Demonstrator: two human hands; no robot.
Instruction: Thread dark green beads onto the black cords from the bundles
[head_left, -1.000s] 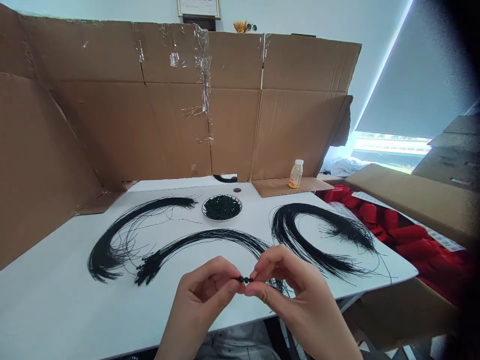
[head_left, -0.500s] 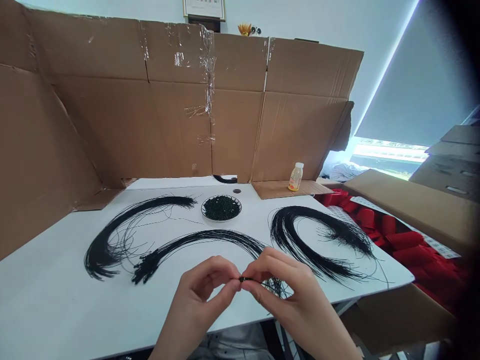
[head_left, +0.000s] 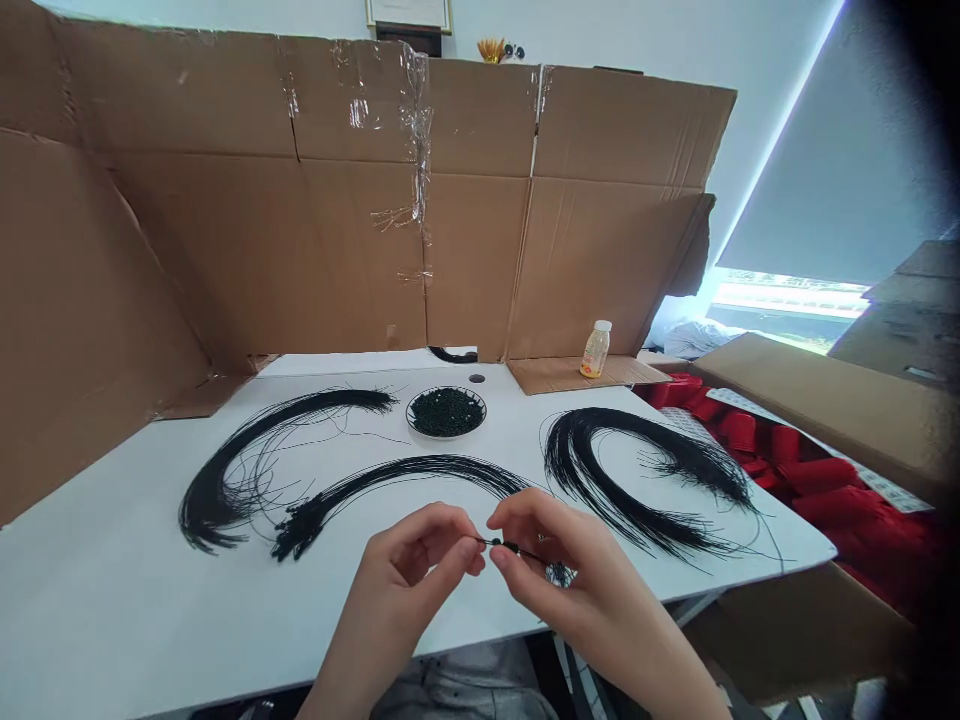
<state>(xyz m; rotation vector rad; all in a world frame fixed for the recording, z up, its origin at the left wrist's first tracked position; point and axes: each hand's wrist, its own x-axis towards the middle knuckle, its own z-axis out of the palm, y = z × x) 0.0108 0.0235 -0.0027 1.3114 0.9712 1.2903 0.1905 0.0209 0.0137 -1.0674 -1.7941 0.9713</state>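
Observation:
Both hands meet just above the front of the white table. My left hand pinches one end of a thin black cord between thumb and forefinger. My right hand pinches the same cord close by, where a small dark bead sits on it. Under the hands lies a curved bundle of black cords with knotted ends at its left. A small dish of dark beads stands behind it at the table's middle.
Two more black cord bundles lie on the table, one at the left and one at the right. Taped cardboard walls ring the back and left. A small yellow bottle stands back right. A box of red parts sits right.
The hands have drawn slightly apart, and the cord with its bead now shows between the fingertips. The view has shifted a little.

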